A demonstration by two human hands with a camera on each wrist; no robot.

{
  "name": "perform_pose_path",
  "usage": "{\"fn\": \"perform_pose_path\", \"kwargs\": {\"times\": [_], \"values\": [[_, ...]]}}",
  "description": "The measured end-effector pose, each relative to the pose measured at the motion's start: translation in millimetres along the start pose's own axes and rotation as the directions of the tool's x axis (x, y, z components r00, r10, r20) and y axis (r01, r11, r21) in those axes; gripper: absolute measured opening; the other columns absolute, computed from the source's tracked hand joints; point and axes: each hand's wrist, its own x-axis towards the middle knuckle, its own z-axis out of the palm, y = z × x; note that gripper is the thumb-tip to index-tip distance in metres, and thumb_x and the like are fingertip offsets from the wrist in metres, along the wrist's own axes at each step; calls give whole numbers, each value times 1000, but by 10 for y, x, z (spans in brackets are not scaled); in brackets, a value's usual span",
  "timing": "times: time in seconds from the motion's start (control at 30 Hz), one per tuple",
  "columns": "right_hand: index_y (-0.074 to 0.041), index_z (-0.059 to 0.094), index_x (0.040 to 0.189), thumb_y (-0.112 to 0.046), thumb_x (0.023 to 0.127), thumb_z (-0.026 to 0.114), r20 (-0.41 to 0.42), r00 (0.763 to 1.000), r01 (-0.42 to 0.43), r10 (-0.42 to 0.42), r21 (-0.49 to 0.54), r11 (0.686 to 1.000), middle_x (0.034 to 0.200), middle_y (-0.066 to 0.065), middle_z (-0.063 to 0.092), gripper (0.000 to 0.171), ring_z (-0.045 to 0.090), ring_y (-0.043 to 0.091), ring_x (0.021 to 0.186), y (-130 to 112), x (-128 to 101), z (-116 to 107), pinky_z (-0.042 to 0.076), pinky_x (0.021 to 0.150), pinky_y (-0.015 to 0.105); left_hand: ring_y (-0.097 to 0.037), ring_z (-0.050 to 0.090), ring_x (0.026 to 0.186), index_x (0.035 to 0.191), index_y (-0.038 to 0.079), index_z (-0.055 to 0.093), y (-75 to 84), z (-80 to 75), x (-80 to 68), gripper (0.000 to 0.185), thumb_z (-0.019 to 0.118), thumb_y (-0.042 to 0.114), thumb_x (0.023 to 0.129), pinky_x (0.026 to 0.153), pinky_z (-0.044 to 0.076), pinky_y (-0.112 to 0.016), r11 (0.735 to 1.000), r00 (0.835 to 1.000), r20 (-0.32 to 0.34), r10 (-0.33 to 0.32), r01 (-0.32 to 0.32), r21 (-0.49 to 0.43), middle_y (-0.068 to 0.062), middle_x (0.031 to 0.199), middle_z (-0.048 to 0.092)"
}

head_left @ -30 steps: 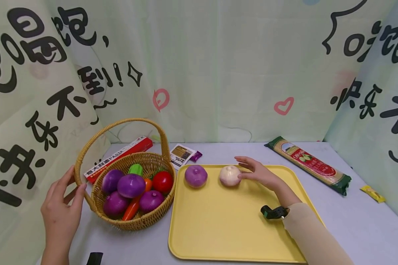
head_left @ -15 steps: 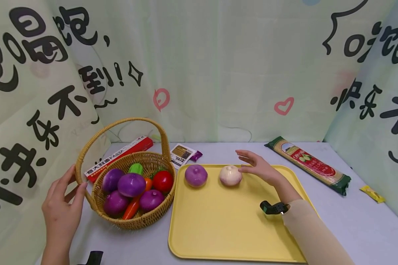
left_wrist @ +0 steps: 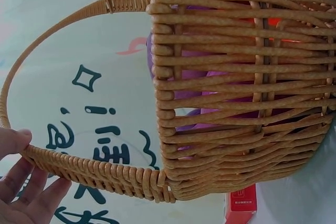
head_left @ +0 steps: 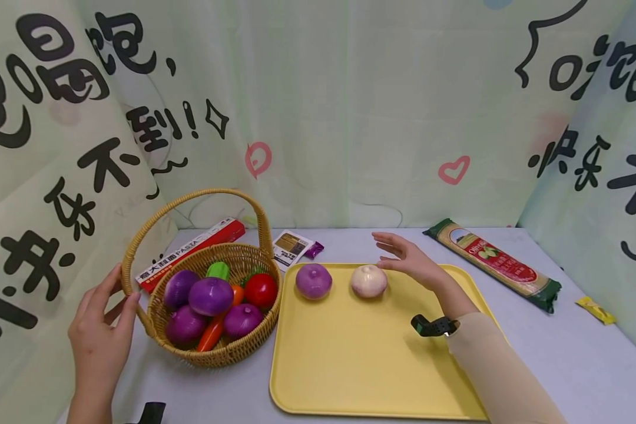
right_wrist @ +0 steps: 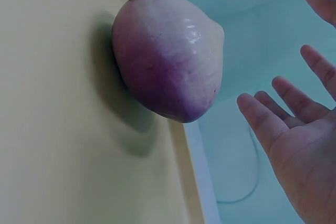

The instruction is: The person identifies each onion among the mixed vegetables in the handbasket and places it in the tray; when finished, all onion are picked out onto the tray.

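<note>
Lighting: bright, even, diffuse, from above; soft short shadows lay under the basket and on the tray. Head view: sharp, with wide-angle bowing of the curtain toward the edges. Left wrist view: weave crisp, background lettering slightly soft. Right wrist view: pale onion carried a small glare patch and cast a blurred shadow; fingers mildly out of focus.

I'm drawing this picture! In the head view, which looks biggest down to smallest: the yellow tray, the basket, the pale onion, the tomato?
1. yellow tray
2. basket
3. pale onion and tomato: they look about alike, so no ranking.
</note>
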Motion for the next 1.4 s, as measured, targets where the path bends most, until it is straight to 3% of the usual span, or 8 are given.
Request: {"fn": "perform_pose_path", "kwargs": {"times": [0.17, 0.97, 1.4], "values": [[-10, 31, 146, -14, 90, 62, 5, 1000, 23, -23, 26, 999, 154, 13, 28, 64, 24, 35, 142, -81, 33, 29, 33, 111, 53, 25, 37, 98, 137, 24, 51, 7, 10, 5, 58, 67, 4, 85, 75, 32, 10, 1000, 1000, -7, 10, -10, 1, -14, 113, 60], [-13, 30, 147, -20, 89, 65, 82, 992, 93, -96, 45, 995, 155, 9, 29, 68, 27, 32, 142, -470, 256, 282, 46, 104, 45, 26, 36, 97, 136, 22, 51, 23, 1, -7, 56, 67, 4, 85, 75, 32, 10, 1000, 1000, -5, -7, 7, 4, -11, 110, 59], [-20, 34, 146, -13, 89, 64, 130, 979, 151, -159, 72, 986, 153, -1, 31, 65, 30, 23, 142, -790, 415, 509, 39, 111, 45, 26, 36, 97, 137, 23, 51, 7, -1, -5, 56, 66, 6, 86, 75, 32, 10, 1000, 1000, -4, -6, 6, 3, -12, 111, 59]]}}
